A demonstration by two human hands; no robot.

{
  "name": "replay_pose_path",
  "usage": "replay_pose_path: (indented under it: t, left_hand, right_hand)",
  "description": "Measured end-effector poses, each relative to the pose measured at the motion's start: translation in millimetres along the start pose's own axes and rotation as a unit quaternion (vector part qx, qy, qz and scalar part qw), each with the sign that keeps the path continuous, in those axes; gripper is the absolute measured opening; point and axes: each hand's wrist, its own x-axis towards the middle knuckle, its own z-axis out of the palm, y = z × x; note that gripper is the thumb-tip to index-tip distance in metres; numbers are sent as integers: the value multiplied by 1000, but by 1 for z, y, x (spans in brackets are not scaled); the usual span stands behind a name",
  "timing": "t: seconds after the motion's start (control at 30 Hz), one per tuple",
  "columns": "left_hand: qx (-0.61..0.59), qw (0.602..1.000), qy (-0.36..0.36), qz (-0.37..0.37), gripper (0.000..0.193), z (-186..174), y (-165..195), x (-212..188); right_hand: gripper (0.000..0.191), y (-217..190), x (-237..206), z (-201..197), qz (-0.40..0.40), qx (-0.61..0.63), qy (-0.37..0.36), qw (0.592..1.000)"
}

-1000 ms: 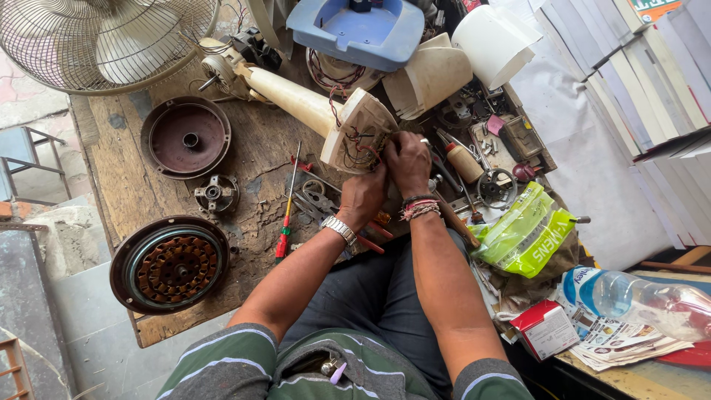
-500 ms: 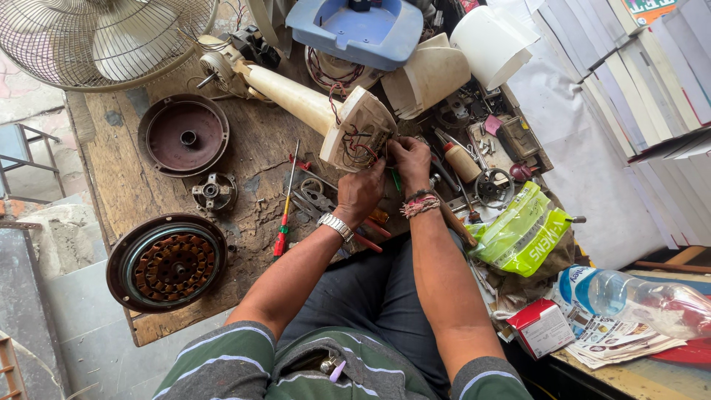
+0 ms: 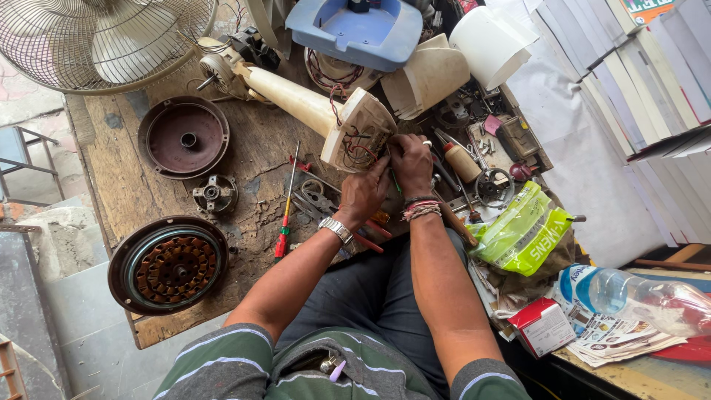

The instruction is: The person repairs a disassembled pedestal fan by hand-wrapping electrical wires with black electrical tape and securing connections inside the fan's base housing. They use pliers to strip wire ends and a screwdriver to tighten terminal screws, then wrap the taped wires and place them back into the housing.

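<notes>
A cramped repair corner in plain daylight.
A worn, stained wooden table with scuffed plank edges stands over a pale grey concrete floor. To the left, a blue metal stool frame sits on the floor. Along the right, white and grey flat panels lean stacked against a white sheet wall, beside a yellowish wooden side shelf.
</notes>
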Motion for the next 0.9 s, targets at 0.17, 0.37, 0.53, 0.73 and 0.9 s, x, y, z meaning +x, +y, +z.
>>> replay_pose_path:
  t: [0.17, 0.37, 0.53, 0.73, 0.9]
  left_hand:
    - [-25, 999, 8, 25, 40, -4, -2, -2]
    - [2, 998, -56, 29, 36, -12, 0, 0]
    - [28, 994, -106, 21, 27, -17, 2, 4]
    - [30, 993, -103, 40, 23, -12, -3, 5]
    - [57, 989, -136, 27, 23, -11, -5, 7]
  right_hand:
    - [19, 11, 2, 0, 240, 245, -116, 932]
    - [23, 9, 3, 4, 315, 324, -137, 882]
    - [21, 3, 9, 7, 303, 284, -131, 900]
    - [23, -14, 10, -7, 104, 5, -67, 992]
    - [23, -12, 11, -5, 72, -45, -46, 995]
